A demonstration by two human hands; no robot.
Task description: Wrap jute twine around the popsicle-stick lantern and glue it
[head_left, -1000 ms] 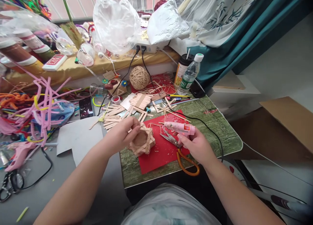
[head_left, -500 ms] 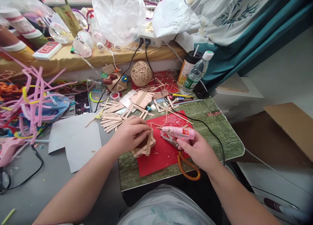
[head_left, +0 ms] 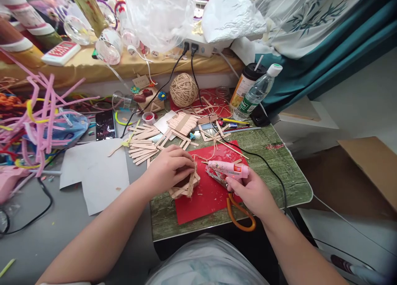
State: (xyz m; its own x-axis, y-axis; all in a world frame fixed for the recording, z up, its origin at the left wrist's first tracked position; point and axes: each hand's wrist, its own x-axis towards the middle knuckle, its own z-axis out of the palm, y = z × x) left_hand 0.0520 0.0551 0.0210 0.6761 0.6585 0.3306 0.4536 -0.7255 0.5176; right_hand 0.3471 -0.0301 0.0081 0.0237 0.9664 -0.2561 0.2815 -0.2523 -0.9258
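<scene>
My left hand (head_left: 169,168) is closed over a small basket of wooden craft sticks (head_left: 186,186), tilting it on the red sheet (head_left: 211,194). A pink glue gun (head_left: 228,169) is gripped in my right hand (head_left: 249,190), its nozzle pointing left and close to the basket's edge. Its black cord (head_left: 263,161) runs back across the green mat. Orange-handled scissors (head_left: 238,210) lie under my right hand.
Loose craft sticks (head_left: 161,138) lie behind the basket, with a twine ball (head_left: 183,89), a water bottle (head_left: 256,93) and a cup (head_left: 245,82). Pink pipe cleaners (head_left: 43,111), a phone (head_left: 104,125) and white paper (head_left: 96,173) are at left. A cardboard box (head_left: 372,165) stands at right.
My left hand has closed further over the stick basket and tipped it on its side. The glue gun's nozzle has come nearer to it. The view has shifted slightly.
</scene>
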